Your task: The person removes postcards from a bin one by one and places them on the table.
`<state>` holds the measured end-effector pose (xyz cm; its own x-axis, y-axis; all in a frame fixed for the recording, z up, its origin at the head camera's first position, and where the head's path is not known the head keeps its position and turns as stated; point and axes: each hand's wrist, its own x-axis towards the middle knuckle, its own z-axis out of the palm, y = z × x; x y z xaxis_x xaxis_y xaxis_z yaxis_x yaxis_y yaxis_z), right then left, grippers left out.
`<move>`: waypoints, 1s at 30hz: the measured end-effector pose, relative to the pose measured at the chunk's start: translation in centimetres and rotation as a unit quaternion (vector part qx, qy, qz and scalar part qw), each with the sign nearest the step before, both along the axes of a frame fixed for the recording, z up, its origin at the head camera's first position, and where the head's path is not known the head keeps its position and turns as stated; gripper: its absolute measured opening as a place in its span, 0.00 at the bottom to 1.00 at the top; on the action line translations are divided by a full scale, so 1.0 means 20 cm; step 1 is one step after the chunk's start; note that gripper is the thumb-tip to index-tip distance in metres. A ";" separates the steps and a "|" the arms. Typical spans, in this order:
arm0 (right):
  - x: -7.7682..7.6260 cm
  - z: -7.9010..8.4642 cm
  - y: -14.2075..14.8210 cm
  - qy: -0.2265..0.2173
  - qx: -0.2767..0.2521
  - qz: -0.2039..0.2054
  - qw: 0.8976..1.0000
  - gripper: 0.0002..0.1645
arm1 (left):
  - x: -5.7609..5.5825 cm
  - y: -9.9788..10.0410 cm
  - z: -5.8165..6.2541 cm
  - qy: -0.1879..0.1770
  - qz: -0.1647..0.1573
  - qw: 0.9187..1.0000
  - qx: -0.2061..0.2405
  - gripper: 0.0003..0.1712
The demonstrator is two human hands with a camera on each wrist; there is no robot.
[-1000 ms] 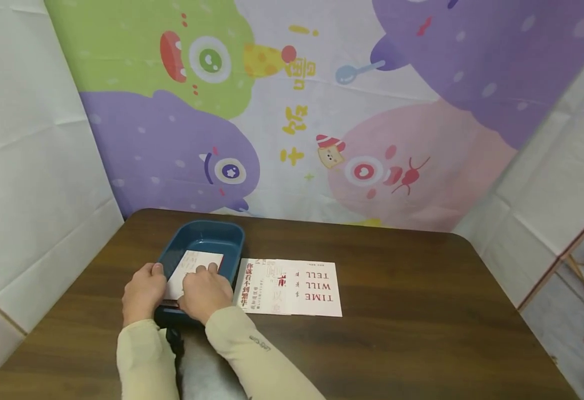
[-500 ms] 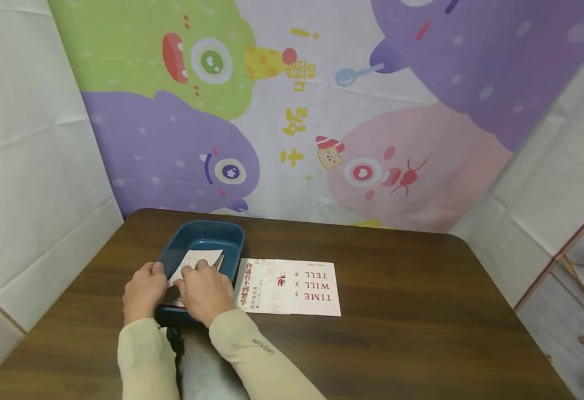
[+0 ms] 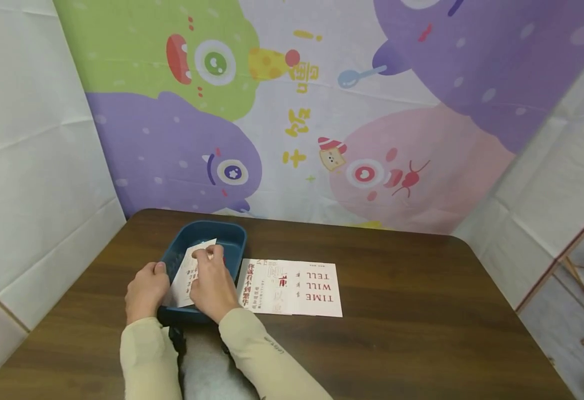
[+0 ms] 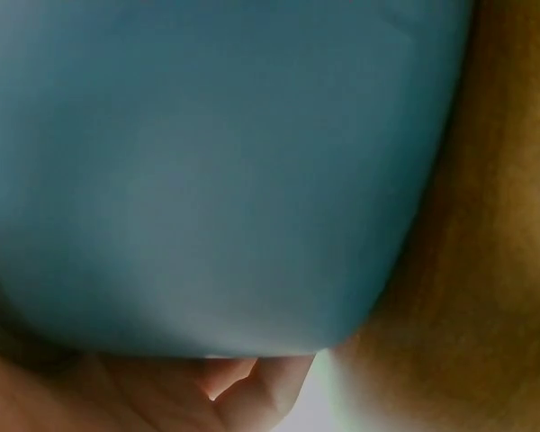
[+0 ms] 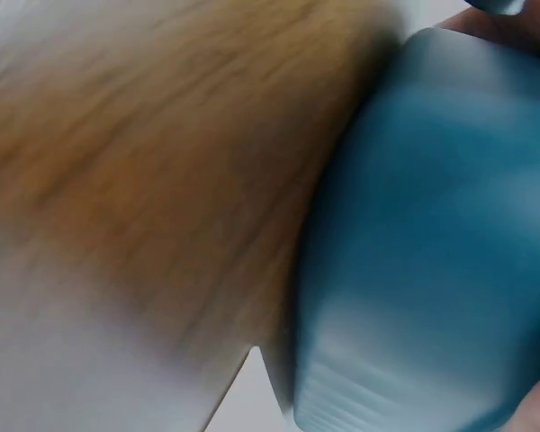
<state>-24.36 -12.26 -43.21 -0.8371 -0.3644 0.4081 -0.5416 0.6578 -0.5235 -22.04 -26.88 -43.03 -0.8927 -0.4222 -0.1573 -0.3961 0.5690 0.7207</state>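
A dark blue rectangular tray (image 3: 236,236) stands on the left part of the table. My left hand (image 3: 146,291) grips its near left side, thumb over the rim; in the left wrist view the fingers press along the tray's outer wall (image 4: 234,180). Inside the tray, a white printed card (image 3: 184,283) leans tilted, one corner raised toward the far end. My right hand (image 3: 214,286) reaches over the tray and pinches the card's right edge between thumb and fingers. Something red shows just past those fingers, mostly hidden by the hand.
Right beside the tray, several white cards with red print (image 3: 317,289) lie overlapping in a row on the brown wooden table (image 3: 422,300). A cartoon-print cloth (image 3: 292,211) hangs behind the table, with white panels at both sides.
The right hand has lifted the card from lying flat in the tray to a tilt, its corner shifting toward the far end. The left hand stays on the tray; the row of cards is unchanged.
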 end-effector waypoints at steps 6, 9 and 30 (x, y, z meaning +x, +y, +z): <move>-0.01 0.02 0.01 -0.024 -0.038 0.008 0.999 0.33 | -0.01 0.00 0.01 -0.002 0.006 1.000 -0.003 0.35; -0.02 0.03 0.02 -0.024 -0.045 0.030 0.998 0.25 | -0.01 0.00 0.02 -0.003 0.007 1.000 -0.003 0.35; 0.06 0.07 0.15 0.050 -0.210 0.084 0.973 0.14 | -0.02 0.00 0.00 -0.003 -0.009 1.000 0.002 0.36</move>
<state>-23.09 -9.23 -41.85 -0.7285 -0.2751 0.6274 -0.6851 0.2948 -0.6661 -22.36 -26.87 -42.97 -0.8987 -0.4062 -0.1652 -0.3913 0.5729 0.7202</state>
